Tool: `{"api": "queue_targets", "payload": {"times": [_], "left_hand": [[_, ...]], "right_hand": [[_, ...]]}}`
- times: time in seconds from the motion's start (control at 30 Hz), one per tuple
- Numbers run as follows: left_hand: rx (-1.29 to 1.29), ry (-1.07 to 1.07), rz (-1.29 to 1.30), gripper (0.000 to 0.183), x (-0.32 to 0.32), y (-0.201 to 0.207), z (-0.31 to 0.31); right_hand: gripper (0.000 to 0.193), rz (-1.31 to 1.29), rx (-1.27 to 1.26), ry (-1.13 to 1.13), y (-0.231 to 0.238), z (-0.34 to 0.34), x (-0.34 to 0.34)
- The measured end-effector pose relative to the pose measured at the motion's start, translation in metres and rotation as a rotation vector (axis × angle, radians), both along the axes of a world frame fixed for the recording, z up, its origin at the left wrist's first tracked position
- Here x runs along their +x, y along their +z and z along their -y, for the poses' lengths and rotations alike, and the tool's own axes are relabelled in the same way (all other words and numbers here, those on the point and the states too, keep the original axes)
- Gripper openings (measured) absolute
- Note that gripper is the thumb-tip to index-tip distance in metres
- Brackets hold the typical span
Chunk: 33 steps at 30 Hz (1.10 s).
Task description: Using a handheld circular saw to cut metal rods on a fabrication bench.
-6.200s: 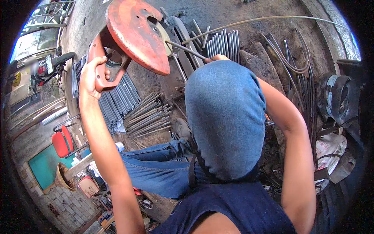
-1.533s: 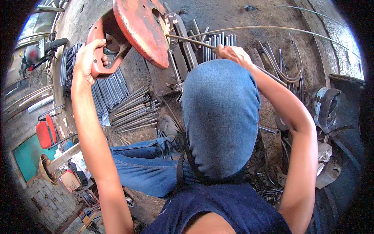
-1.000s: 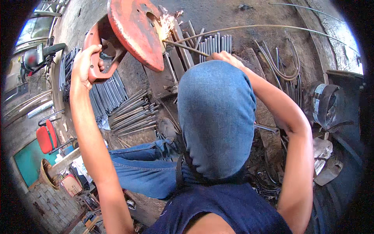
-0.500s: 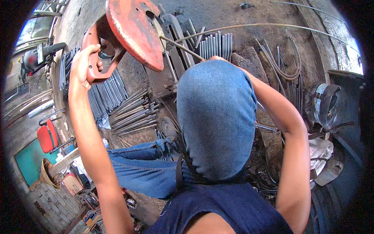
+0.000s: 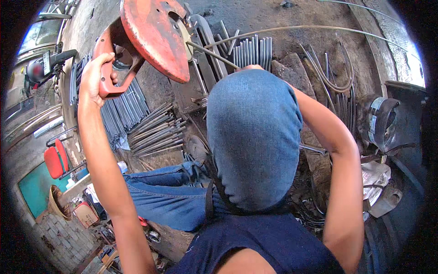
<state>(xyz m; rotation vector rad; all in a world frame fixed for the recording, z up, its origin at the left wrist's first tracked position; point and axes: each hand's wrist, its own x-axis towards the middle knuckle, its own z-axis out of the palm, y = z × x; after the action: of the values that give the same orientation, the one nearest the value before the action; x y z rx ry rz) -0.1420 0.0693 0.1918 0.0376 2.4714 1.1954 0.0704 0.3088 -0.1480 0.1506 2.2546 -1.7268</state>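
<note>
My left hand (image 5: 95, 78) is closed around the orange handle (image 5: 106, 73) of a cut-off saw. The saw's worn round orange blade guard (image 5: 155, 39) fills the top of the view, tilted to the right. A thin metal rod (image 5: 212, 55) runs from beside the guard down to my right hand (image 5: 251, 68). That hand grips the rod's near end, though my raised knee in blue denim (image 5: 253, 137) hides most of its fingers. Beneath the guard, the blade's contact with the rod cannot be made out.
Bundles of metal rods (image 5: 121, 112) and a looser pile (image 5: 155, 130) lie left of centre. Short upright rods (image 5: 253, 52) stand beyond my knee. A long rod (image 5: 310, 27) arcs to the right, above bent rods (image 5: 342, 86). A dark round drum (image 5: 383, 121) sits far right.
My left hand and the saw's handle and guard have shifted slightly left. My right hand stays at the rod, almost unmoved.
</note>
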Motion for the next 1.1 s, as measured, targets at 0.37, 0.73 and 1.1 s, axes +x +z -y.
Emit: {"api": "queue_targets", "payload": {"times": [0.37,0.73,1.1], "left_hand": [[0.025,0.008,-0.008,0.026,0.004,0.001,-0.002],[0.040,-0.017,0.019,0.023,-0.001,-0.001,0.002],[0.015,-0.013,0.002,0.025,-0.003,-0.002,0.003]], "right_hand": [[0.028,-0.023,0.668,0.006,0.096,-0.004,0.013],[0.023,-0.351,0.749,-0.102,0.072,-0.008,0.023],[0.015,-0.488,0.760,-0.130,0.064,-0.021,0.017]]}}
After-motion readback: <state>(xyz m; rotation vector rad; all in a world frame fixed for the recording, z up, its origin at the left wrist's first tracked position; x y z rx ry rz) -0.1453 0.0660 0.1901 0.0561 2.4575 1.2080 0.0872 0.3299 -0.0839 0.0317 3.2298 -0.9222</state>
